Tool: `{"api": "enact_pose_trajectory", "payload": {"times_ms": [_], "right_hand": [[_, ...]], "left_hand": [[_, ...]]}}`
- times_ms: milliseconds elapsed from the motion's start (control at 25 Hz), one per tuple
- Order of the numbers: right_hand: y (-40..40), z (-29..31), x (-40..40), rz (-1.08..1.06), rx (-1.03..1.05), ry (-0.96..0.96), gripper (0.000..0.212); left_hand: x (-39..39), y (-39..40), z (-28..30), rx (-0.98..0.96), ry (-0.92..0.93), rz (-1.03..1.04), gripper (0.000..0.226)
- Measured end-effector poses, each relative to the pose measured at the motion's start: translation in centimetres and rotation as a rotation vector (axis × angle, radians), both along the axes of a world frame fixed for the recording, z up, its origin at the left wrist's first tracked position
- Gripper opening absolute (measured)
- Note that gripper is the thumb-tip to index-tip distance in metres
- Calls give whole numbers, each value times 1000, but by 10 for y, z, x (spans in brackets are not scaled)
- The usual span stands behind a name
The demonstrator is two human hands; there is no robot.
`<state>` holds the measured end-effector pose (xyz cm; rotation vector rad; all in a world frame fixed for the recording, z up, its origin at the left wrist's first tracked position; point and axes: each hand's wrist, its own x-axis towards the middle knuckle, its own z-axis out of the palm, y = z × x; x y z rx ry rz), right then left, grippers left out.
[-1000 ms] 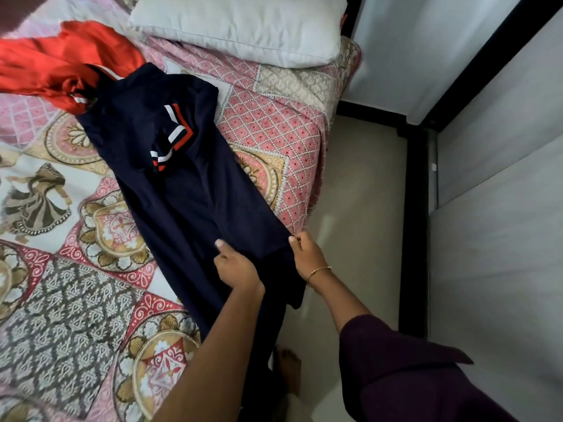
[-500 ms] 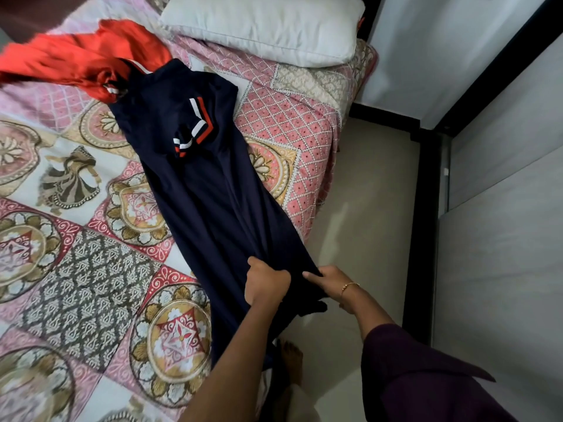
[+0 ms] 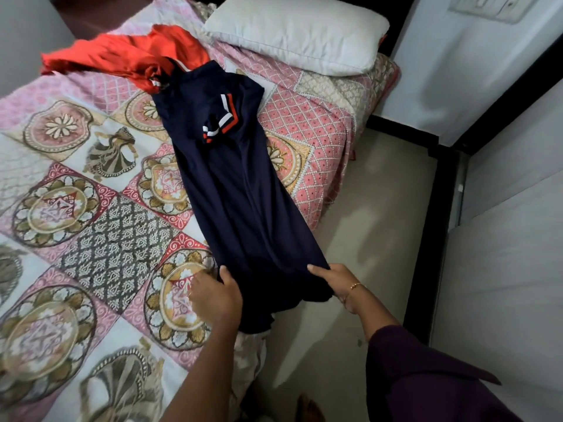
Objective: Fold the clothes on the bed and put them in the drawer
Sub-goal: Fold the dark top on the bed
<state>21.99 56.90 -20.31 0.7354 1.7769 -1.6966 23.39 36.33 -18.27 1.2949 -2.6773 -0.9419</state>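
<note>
At the bed's (image 3: pixel 100 214) near right edge | left hand (image 3: pixel 217 296) and right hand (image 3: pixel 333 283) are pinching the hem of the navy dress (image 3: pixel 234 190) | dress is stretching lengthwise away toward the pillow (image 3: pixel 298 32), collar farthest | likely folding hem upward next

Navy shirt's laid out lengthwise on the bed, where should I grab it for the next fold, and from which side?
Take the navy shirt by its bottom hem, one corner in each hand, coming from the foot-side edge of the bed. It lies long and narrow with the hem nearest you, overhanging the edge. The left hand and right hand already grip there; probably lift toward the collar.
</note>
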Motion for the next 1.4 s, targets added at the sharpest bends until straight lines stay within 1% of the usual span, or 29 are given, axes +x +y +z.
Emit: {"api": "enact_pose_trajectory", "payload": {"times_ms": [80, 160, 240, 320, 360, 440, 520, 560, 640, 680, 720, 800, 880, 920, 1000, 1120, 1200, 1240, 1320, 1400], "right_hand": [[-4, 2, 9, -44, -27, 30, 26], [-4, 3, 15, -50, -43, 42, 25], [-3, 5, 20, -35, -39, 56, 24], [0, 4, 23, -30, 37, 68, 24], [2, 3, 25, -22, 110, 66, 26], [8, 0, 30, 22, 247, 54, 30], [11, -1, 34, 44, 297, 49, 31], [11, -2, 35, 42, 310, 57, 31], [11, -2, 37, 44, 323, 86, 31], [11, -2, 38, 50, 322, 97, 31], [10, -1, 38, 62, 324, 104, 31], [8, -2, 39, 76, 329, 117, 31], [8, -1, 40, 86, 321, 117, 30], [9, -1, 41, 97, 323, 119, 29], [13, -3, 42, 110, 340, 124, 27], [16, -5, 43, 115, 365, 100, 23], [12, -3, 43, 117, 388, 75, 24], [10, -1, 43, 102, 390, 66, 24], [6, 2, 41, 41, 367, 67, 22], [3, 5, 42, -40, 326, 73, 18]], "left_hand": [[19, -1, -7, 45, -56, -71, 42], [33, 6, -6, 56, -45, -111, 36], [42, 9, -5, 123, 48, -18, 29], [51, 5, -5, 257, 159, 156, 29], [58, 3, -6, 305, 154, 220, 29], [75, 2, -6, 319, 15, 251, 28], [87, 3, -1, 196, -63, 166, 22], [90, 4, 1, 106, -45, 93, 20], [93, 8, -3, -66, 30, -98, 23], [93, 10, -5, -96, 48, -166, 27], [91, 10, -6, -86, 40, -190, 33], [88, 7, -10, -40, -29, -182, 39], [87, 2, -14, -48, -62, -233, 32], [87, 0, -16, -44, -45, -259, 25], [93, 0, -18, 10, 47, -206, 20], [114, 3, -9, 155, 174, 119, 25], [124, 3, -5, 211, 222, 246, 24], [124, 3, -4, 221, 218, 263, 26], [115, 1, -3, 268, 169, 280, 37], [109, 1, -2, 322, 74, 229, 42]]}}
